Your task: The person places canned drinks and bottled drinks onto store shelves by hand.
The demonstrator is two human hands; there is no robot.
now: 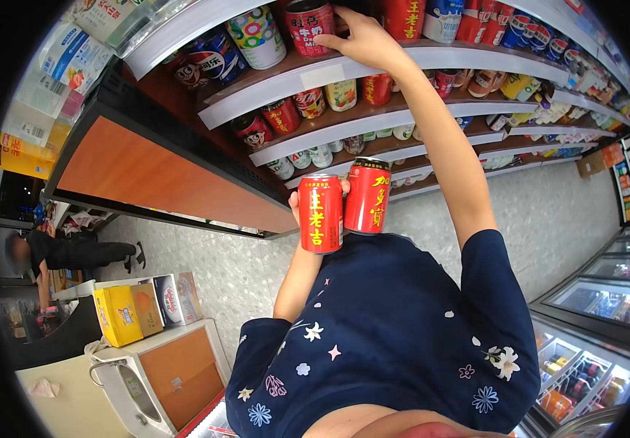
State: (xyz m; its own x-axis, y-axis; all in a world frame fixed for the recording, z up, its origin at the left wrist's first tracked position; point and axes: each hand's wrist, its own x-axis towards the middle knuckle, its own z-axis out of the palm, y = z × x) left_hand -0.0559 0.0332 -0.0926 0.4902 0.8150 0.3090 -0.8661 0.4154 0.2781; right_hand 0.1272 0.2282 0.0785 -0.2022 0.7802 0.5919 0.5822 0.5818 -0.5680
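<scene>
Two red herbal tea cans are gripped in my left hand [295, 207] in front of my chest, and most of that hand is hidden behind them. One is a silver-topped can [321, 215] with yellow characters. The other is a black-topped can [366, 197], tilted slightly beside it. On the upper shelf, my right hand [364, 40] has its thumb and fingers around a pinkish-red milk can [310, 29]. Left of that stands a white can with coloured rings [256, 36], and to its right a red can [404, 20].
Several shelves of drinks curve away to the right, edged by a white shelf strip [315, 77]. A wooden-faced unit [176, 175] borders the left. Boxes [129, 314] sit on a cabinet at lower left. Another person [74, 252] is farther left. Glass-doored coolers [585, 372] line the right.
</scene>
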